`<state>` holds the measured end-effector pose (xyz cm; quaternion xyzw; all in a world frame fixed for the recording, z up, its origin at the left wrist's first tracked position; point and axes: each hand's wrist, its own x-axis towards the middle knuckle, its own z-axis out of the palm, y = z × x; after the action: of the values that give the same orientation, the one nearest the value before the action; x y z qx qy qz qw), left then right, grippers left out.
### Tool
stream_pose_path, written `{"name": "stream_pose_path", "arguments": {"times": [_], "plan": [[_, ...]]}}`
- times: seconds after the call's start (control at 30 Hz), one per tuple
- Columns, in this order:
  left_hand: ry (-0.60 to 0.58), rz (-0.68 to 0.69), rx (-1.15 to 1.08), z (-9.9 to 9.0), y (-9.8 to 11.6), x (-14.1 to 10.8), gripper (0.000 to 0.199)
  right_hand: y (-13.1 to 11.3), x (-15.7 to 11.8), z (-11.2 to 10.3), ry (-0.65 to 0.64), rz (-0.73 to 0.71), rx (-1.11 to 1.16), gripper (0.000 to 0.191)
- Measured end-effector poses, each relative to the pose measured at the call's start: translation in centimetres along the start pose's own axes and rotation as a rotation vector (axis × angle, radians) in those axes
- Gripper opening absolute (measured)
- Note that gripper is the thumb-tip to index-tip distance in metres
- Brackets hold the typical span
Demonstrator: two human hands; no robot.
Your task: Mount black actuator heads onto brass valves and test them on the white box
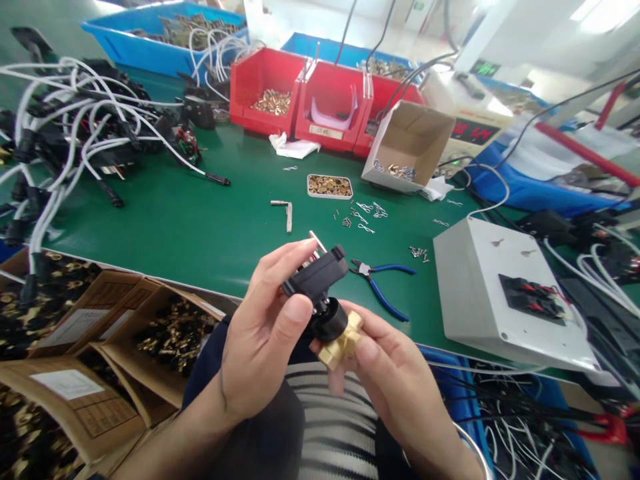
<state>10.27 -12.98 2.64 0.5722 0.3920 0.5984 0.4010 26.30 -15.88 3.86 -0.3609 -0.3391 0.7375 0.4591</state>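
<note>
Low in the middle of the head view, my left hand point(265, 327) grips a black plastic housing point(317, 277), with a small board edge and pins showing at its top. My right hand point(390, 373) pinches a brass valve body point(343, 343) from the right. A round black collar point(330, 320) sits between housing and brass body; whether the parts are fastened together I cannot tell. Just beyond my hands lie blue-handled cutting pliers point(383, 287) and a small L-shaped metal tool point(289, 215). My fingers hide part of both held pieces.
On the green table point(240, 220) stand a tin of small brass parts point(330, 187), scattered clips point(367, 213), red bins point(265, 93), a cardboard box point(410, 140) and a grey control box point(500, 293). White cables point(90, 120) pile up left. Cartons point(105, 393) stand lower left.
</note>
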Motion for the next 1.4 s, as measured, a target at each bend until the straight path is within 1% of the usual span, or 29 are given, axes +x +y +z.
{"name": "stream_pose_path", "arguments": {"times": [0.07,0.1,0.17,0.27,0.33,0.37,0.43,0.5,0.53,0.6,0.67,0.7,0.77,0.83,0.87,0.93,1.0,1.07,1.13,1.2,1.3,1.4], "plan": [[-0.045,0.103,0.086,-0.2,0.3,0.1,0.042,-0.2,-0.1,0.0,-0.024,0.019,0.04,0.04],[-0.066,0.147,0.134,-0.2,0.4,0.1,0.043,-0.2,-0.2,0.1,-0.014,0.012,0.045,0.039],[-0.096,0.208,0.228,-0.3,0.5,0.1,0.045,-0.2,-0.4,0.3,0.06,-0.044,0.018,0.035],[-0.117,0.241,0.296,-0.4,0.3,0.1,0.046,-0.1,-0.5,0.5,0.159,-0.119,-0.048,0.03],[-0.16,0.225,0.297,-0.4,0.1,0.1,0.048,0.0,-0.3,0.4,0.161,-0.121,-0.054,0.029],[-0.189,0.204,0.3,-0.5,-0.1,0.1,0.052,0.1,-0.2,0.3,0.154,-0.118,-0.049,0.028],[-0.246,0.164,0.36,-0.5,-0.2,0.2,0.072,0.1,0.1,0.1,0.164,-0.126,-0.044,0.027],[-0.265,0.162,0.484,-0.5,0.0,0.2,0.095,0.2,0.3,-0.1,0.202,-0.148,-0.054,0.029],[-0.262,0.175,0.548,-0.4,0.1,0.2,0.1,0.2,0.4,-0.2,0.222,-0.159,-0.066,0.03],[-0.234,0.204,0.632,-0.2,0.3,0.2,0.096,0.1,0.4,-0.2,0.25,-0.182,-0.121,0.033],[-0.176,0.218,0.655,0.1,0.5,0.0,0.087,-0.1,0.5,-0.3,0.258,-0.226,-0.248,0.035],[-0.142,0.218,0.654,0.3,0.5,-0.1,0.084,-0.2,0.6,-0.5,0.274,-0.275,-0.332,0.038],[-0.099,0.208,0.639,0.7,0.5,-0.5,0.08,-0.5,1.1,-0.9,0.333,-0.419,-0.487,0.045],[-0.11,0.188,0.608,1.1,0.5,-0.9,0.081,-0.7,1.7,-1.3,0.393,-0.56,-0.558,0.054],[-0.127,0.179,0.591,1.3,0.6,-1.2,0.082,-0.9,2.0,-1.4,0.404,-0.601,-0.574,0.057],[-0.148,0.176,0.561,1.9,0.8,-1.7,0.081,-1.2,2.4,-1.4,0.375,-0.613,-0.615,0.062],[-0.128,0.189,0.548,2.5,1.1,-2.0,0.078,-1.5,2.6,-1.1,0.346,-0.603,-0.658,0.062],[-0.095,0.202,0.539,3.0,1.4,-2.2,0.075,-1.9,2.6,-0.6,0.351,-0.644,-0.629,0.055],[-0.065,0.196,0.522,3.4,1.6,-2.4,0.075,-2.3,2.6,0.0,0.363,-0.697,-0.534,0.045],[-0.032,0.182,0.5,3.7,1.7,-2.5,0.076,-2.6,2.7,0.4,0.358,-0.703,-0.475,0.039],[0.001,0.168,0.483,3.7,1.8,-2.6,0.076,-2.9,2.9,1.0,0.369,-0.649,-0.481,0.037],[-0.018,0.151,0.485,3.6,1.8,-2.6,0.076,-2.7,2.9,1.4,0.368,-0.559,-0.406,0.039]]}}
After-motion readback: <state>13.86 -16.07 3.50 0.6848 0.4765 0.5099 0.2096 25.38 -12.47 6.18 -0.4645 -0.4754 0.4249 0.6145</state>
